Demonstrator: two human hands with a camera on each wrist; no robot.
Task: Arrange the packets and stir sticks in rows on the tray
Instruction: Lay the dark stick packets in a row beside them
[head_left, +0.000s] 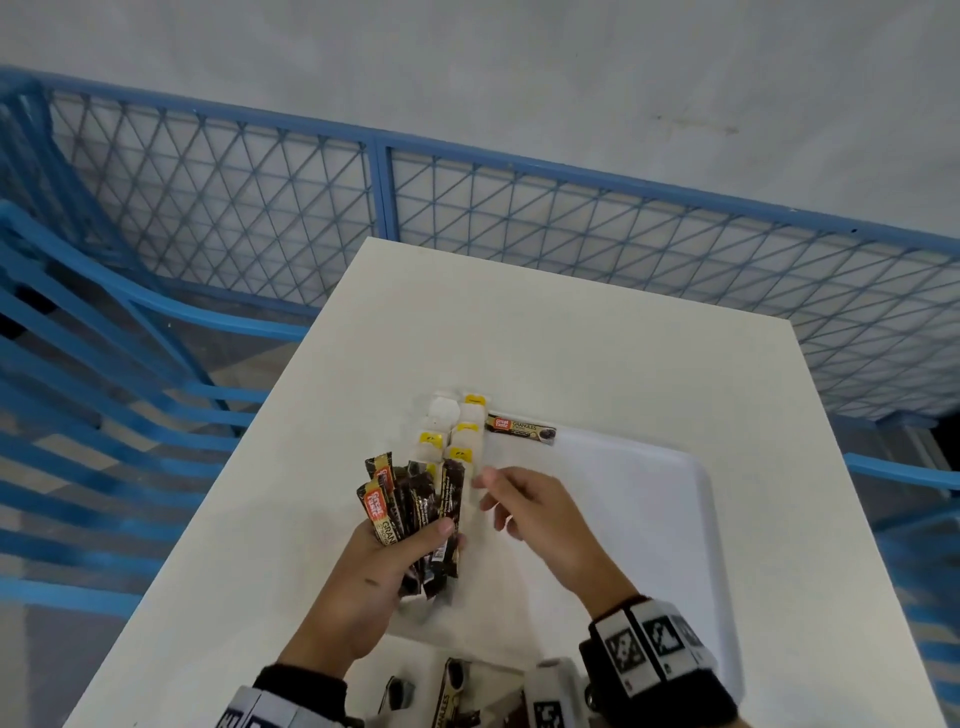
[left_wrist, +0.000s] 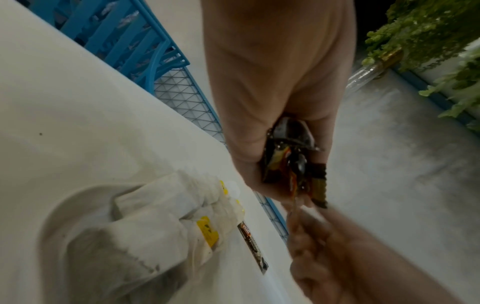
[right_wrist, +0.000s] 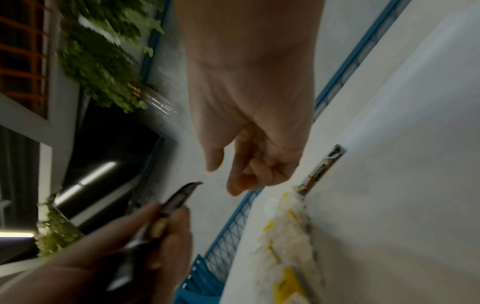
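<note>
My left hand (head_left: 384, 566) grips a fanned bundle of dark coffee packets (head_left: 410, 504) above the tray's left side; the left wrist view shows the bundle (left_wrist: 291, 160) squeezed in the fist. My right hand (head_left: 511, 501) hovers just right of the bundle with fingers loosely curled, and the right wrist view shows this hand (right_wrist: 249, 172) holding nothing. One coffee packet (head_left: 521, 427) lies flat on the white tray (head_left: 649, 499) at its far edge. Several white packets with yellow tabs (head_left: 452, 431) lie in a cluster on the tray's far left.
The tray sits on a white table (head_left: 571, 338). More dark packets (head_left: 457, 691) lie at the table's near edge between my wrists. A blue mesh fence (head_left: 571, 218) runs behind the table and blue chairs (head_left: 104, 364) stand at the left.
</note>
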